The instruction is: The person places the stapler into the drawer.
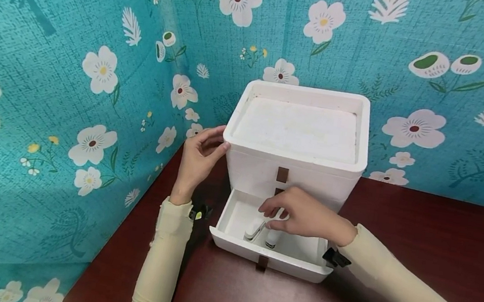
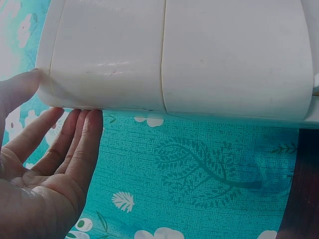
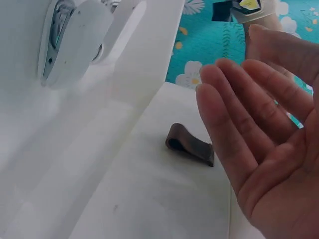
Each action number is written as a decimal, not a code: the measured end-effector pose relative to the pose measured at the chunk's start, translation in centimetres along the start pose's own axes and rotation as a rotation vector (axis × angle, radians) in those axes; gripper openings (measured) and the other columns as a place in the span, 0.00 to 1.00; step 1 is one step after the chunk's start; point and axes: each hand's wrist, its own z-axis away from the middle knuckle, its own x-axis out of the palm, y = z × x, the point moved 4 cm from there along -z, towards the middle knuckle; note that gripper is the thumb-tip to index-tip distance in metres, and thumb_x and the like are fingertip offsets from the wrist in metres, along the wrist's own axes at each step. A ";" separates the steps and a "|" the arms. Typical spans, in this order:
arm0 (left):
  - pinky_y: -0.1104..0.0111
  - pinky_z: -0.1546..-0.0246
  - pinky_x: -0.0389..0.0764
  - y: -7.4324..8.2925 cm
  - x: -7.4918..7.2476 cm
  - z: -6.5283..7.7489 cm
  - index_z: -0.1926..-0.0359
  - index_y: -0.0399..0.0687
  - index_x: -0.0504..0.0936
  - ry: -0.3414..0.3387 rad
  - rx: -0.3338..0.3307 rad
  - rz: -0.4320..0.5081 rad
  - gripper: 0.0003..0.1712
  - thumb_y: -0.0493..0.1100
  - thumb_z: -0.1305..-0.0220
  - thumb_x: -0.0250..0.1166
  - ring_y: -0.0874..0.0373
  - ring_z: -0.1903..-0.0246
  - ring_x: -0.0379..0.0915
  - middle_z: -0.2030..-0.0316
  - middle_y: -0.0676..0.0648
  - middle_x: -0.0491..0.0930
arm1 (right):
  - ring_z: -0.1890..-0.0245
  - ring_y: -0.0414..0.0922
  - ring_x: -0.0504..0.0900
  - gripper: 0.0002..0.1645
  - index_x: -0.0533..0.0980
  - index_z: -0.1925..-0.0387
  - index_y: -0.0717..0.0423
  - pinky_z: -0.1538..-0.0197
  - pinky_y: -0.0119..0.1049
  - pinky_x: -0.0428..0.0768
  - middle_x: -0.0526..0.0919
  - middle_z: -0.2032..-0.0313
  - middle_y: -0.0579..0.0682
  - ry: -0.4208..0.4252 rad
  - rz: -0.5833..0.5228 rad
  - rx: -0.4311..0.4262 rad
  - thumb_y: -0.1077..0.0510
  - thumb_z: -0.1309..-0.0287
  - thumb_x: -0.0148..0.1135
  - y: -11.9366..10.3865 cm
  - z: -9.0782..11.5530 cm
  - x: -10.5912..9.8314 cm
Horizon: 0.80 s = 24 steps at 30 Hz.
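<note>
A white drawer box (image 1: 293,178) has its lowest drawer (image 1: 238,212) pulled out. Inside lie a white stapler (image 1: 253,231) and, beside it, a slim white object (image 1: 273,239) with a dark end, partly covered by the hand. My right hand (image 1: 302,214) hovers over these two. In the right wrist view this hand (image 3: 269,129) has its fingers extended with nothing in them, and the stapler (image 3: 75,45) appears at upper left. My left hand (image 1: 199,158) touches the box's upper left corner, its thumb at the top rim and its fairly straight fingers (image 2: 89,134) against the side.
The box stands on a dark red-brown table (image 1: 250,300). Its top is a shallow rimmed tray (image 1: 296,158). Brown pull tabs (image 1: 282,174) sit on the drawer fronts. A teal flowered cloth (image 1: 98,162) hangs close on the left and behind.
</note>
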 end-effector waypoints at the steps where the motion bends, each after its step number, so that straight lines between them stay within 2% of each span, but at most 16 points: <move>1: 0.63 0.45 0.88 0.0 0.0 0.0 0.37 0.39 0.82 0.000 -0.001 0.000 0.24 0.36 0.33 0.71 0.42 0.44 0.85 0.42 0.37 0.85 | 0.63 0.36 0.89 0.14 0.88 0.54 0.54 0.61 0.38 0.91 0.93 0.62 0.49 0.010 -0.002 0.005 0.60 0.44 0.76 -0.1 0.1 0.0; 10: 0.62 0.46 0.88 0.1 0.0 0.0 0.36 0.39 0.82 0.000 0.008 -0.011 0.24 0.35 0.33 0.71 0.42 0.45 0.85 0.42 0.36 0.84 | 0.60 0.41 0.91 0.14 0.88 0.53 0.51 0.60 0.31 0.89 0.93 0.60 0.45 0.135 -0.067 0.054 0.60 0.42 0.76 -1.1 2.0 -0.4; 14: 0.64 0.45 0.88 0.0 -0.1 0.0 0.36 0.39 0.82 0.004 0.007 -0.017 0.25 0.36 0.33 0.71 0.42 0.45 0.85 0.42 0.36 0.84 | 0.60 0.37 0.90 0.14 0.88 0.52 0.52 0.59 0.30 0.89 0.93 0.59 0.44 0.191 -0.117 0.086 0.60 0.41 0.76 -1.5 2.8 -0.2; 18: 0.60 0.45 0.88 -0.1 -0.1 0.0 0.36 0.39 0.82 0.005 0.006 -0.013 0.25 0.35 0.33 0.71 0.42 0.45 0.85 0.42 0.36 0.84 | 0.63 0.33 0.88 0.13 0.88 0.54 0.53 0.62 0.31 0.89 0.92 0.62 0.43 0.253 -0.149 0.130 0.61 0.42 0.75 -1.9 3.6 0.5; 24: 0.57 0.45 0.88 -0.1 -0.1 0.0 0.36 0.39 0.82 0.002 0.002 -0.009 0.25 0.36 0.33 0.71 0.42 0.45 0.85 0.41 0.37 0.84 | 0.67 0.30 0.87 0.11 0.88 0.57 0.53 0.67 0.29 0.86 0.92 0.67 0.41 0.350 -0.126 0.233 0.61 0.43 0.76 -2.6 4.8 1.5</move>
